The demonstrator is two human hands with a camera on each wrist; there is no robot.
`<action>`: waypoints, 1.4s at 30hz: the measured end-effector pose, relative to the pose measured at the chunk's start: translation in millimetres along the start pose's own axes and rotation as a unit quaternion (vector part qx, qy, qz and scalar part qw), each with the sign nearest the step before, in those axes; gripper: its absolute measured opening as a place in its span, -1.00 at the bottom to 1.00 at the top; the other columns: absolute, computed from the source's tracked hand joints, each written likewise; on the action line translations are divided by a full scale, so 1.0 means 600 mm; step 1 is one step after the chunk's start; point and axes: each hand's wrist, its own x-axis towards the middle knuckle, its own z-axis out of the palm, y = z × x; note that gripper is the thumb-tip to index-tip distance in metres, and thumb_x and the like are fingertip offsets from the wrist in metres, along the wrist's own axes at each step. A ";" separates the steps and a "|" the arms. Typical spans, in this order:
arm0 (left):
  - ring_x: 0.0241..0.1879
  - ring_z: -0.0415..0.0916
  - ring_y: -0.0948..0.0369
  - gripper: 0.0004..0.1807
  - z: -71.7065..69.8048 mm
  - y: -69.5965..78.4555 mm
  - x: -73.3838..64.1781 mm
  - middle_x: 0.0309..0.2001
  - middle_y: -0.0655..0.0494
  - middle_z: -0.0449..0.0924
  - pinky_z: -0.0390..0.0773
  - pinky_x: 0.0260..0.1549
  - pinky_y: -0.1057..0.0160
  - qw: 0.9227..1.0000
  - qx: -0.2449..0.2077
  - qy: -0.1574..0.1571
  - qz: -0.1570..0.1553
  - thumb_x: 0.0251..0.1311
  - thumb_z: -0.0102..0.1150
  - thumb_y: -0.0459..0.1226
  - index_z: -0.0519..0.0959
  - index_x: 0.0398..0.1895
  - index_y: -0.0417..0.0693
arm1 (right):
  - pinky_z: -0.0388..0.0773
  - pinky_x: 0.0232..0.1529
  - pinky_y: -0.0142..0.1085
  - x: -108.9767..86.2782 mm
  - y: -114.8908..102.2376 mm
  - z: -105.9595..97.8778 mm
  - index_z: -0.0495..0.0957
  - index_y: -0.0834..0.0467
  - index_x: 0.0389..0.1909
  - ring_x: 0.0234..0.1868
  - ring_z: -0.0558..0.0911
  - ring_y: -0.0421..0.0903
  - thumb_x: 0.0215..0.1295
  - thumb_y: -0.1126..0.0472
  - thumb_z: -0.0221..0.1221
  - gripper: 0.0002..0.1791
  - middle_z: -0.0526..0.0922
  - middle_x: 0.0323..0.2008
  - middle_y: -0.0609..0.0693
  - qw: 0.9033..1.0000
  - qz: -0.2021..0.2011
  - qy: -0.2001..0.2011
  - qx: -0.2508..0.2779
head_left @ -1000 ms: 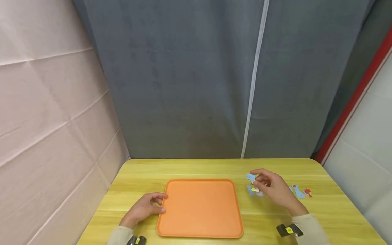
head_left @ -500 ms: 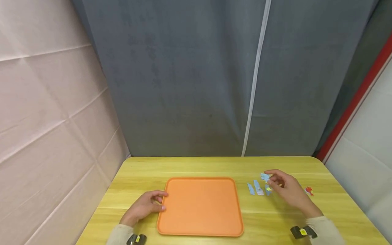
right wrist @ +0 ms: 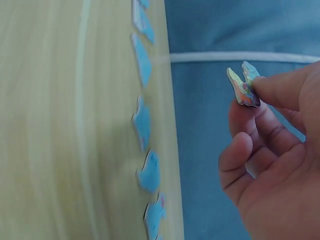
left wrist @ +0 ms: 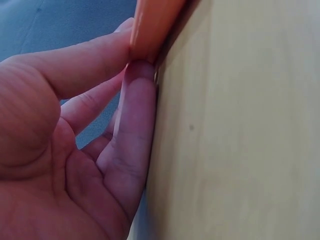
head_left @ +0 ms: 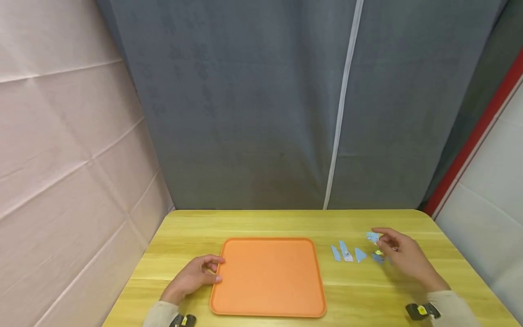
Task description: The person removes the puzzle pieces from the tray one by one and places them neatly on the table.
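Observation:
My left hand (head_left: 192, 277) grips the left rim of an orange tray (head_left: 267, 277). In the left wrist view, thumb and fingers pinch the tray's edge (left wrist: 155, 30) close to the tabletop. Over to the right, my right hand (head_left: 410, 259) holds a small jigsaw piece (head_left: 372, 236) between thumb and fingers, above the table. The right wrist view shows this held piece (right wrist: 245, 92) as blue with yellow, orange and purple patches. Below it lies a row of light-blue flat pieces, among them a triangular piece (head_left: 360, 255) and a slim piece (head_left: 336, 253).
The yellow wood-grain table (head_left: 253, 222) carries the tray and pieces. A grey curtain (head_left: 245, 113) hangs behind it, a pale cloth wall (head_left: 73, 159) stands at left, and a white panel (head_left: 490, 181) at right. My right hand partly hides pieces at the row's far end.
My right hand has moved rightward above the row, carrying the jigsaw piece. More pieces show to its left now. My left hand stays on the tray rim.

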 end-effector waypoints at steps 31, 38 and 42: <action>-0.19 0.45 0.19 -0.42 0.000 0.002 -0.002 -0.05 -0.11 0.49 0.62 -0.29 0.36 1.000 -0.001 -0.002 0.008 0.24 0.47 -0.38 0.55 0.32 -0.31 | 0.41 -0.42 -0.41 -0.023 0.159 -0.104 0.51 0.42 0.25 -0.43 0.54 -0.45 0.55 0.30 0.18 -0.62 0.73 -0.37 -0.03 0.996 0.038 0.028 -0.082; -0.24 0.44 0.20 -0.42 0.001 0.002 -0.003 -0.07 -0.11 0.50 0.58 -0.33 0.37 1.000 0.002 0.002 0.008 0.23 0.47 -0.38 0.55 0.32 -0.31 | 0.40 -0.45 -0.39 -0.030 0.180 -0.114 0.51 0.45 0.18 -0.47 0.52 -0.41 0.54 0.32 0.18 -0.66 0.67 -0.47 -0.17 0.995 0.049 0.023 -0.081; -0.26 0.44 0.20 -0.42 0.002 0.002 -0.003 -0.06 -0.13 0.51 0.58 -0.33 0.37 1.000 0.001 0.003 0.009 0.23 0.47 -0.39 0.55 0.31 -0.31 | 0.38 -0.46 -0.37 -0.032 0.184 -0.122 0.51 0.45 0.21 -0.50 0.48 -0.38 0.56 0.28 0.15 -0.63 0.66 -0.48 -0.13 0.993 0.077 0.000 -0.090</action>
